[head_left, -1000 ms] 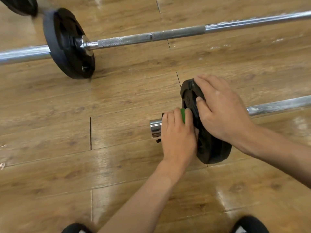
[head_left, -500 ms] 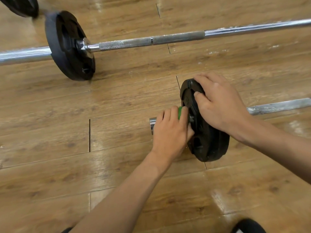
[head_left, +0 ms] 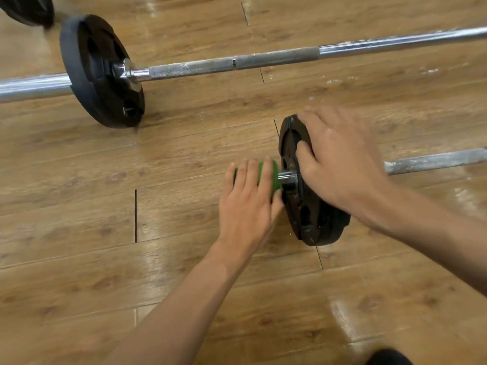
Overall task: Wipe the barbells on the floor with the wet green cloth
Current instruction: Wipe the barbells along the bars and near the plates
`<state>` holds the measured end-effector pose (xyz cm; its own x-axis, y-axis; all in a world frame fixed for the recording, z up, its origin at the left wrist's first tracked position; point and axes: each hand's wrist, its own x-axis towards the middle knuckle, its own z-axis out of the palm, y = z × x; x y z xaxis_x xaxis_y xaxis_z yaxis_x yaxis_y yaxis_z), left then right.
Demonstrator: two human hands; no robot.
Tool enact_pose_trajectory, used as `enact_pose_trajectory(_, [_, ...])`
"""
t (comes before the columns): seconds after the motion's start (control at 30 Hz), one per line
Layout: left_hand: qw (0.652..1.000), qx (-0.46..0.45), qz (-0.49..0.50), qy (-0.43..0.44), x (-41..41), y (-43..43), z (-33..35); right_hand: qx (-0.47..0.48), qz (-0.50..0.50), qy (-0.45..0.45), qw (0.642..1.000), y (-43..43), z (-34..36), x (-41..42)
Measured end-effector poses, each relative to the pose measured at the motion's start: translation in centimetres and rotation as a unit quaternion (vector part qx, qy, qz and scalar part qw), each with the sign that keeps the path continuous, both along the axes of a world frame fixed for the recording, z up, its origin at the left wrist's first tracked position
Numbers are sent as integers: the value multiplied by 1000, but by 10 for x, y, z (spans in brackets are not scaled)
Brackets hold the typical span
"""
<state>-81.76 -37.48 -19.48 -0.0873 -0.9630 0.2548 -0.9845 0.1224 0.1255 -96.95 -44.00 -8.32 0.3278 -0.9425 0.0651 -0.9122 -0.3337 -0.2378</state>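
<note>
Fingers [head_left: 251, 177] of the left hand [head_left: 246, 206] curl round the green cloth [head_left: 274, 177], wrapped on the stub end of the near barbell [head_left: 434, 160], just beside its black plate [head_left: 313, 222]. The right hand [head_left: 340, 159] grips that plate's upper rim, thumb on its face. A second barbell [head_left: 263, 60] lies on the floor [head_left: 79, 206] beyond the fingers.

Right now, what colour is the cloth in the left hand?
Green cloth, best seen in head view.

Left hand [head_left: 247, 204] is curled round bunched green cloth [head_left: 272, 177], forearm stretched forward. Right hand [head_left: 340, 159] is clamped over round black weight plate [head_left: 316, 219] rim, thumb pressed on its face.
</note>
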Motion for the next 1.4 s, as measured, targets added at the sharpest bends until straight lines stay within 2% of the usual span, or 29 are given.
enact_pose_trajectory(0.1, [996, 2, 71, 51, 8, -13, 2, -2, 37, -17, 999, 13, -11, -3])
enact_pose_trajectory(0.2, [985, 1, 150, 82, -7, -31, 7, -1, 18, -57, 998, -9, -14, 2])
enact_pose_trajectory(0.27, [990, -15, 119, 78, -20, -34, 1, 7, 5, -77, 997, -25, -12, 7])
enact_pose_trajectory(0.37, [998, -39, -20, 47, -25, -27, -11, 16, 7, -75, 997, -40, -10, 8])
enact_pose_trajectory(0.43, [996, -63, -56, 9, -11, -34, -18, 19, 8, -71, 997, -47, -11, 9])
enact_pose_trajectory(0.57, [996, -84, -29, -13, 2, -45, -16, 12, -5, -87, 996, -48, -9, 9])
enact_pose_trajectory(0.67, [996, -90, -7, 10, -3, -59, -13, -67, 11, -42, 997, -33, -8, 9])
enact_pose_trajectory(0.73, [996, -90, 12, 19, -3, -72, -11, -90, 18, -43, 995, -25, -15, 11])
enact_pose_trajectory(0.87, [997, -72, 12, 30, -3, -80, -11, -102, 16, -63, 993, -39, -28, 12])
enact_pose_trajectory(1.07, [997, -68, -31, -7, 15, -101, -3, -131, 34, -93, 986, -48, -37, 11])
enact_pose_trajectory(1.17, [999, -47, 7, 6, 29, -118, 8, -129, 26, -105, 986, -59, -36, 11])
enact_pose_trajectory(1.3, [995, -83, 49, -2, 8, -92, -18, -135, 21, -122, 983, -59, -37, 12])
enact_pose_trajectory(1.4, [994, -111, 0, -23, -5, -79, -35, -140, 30, -123, 982, -54, -39, 10])
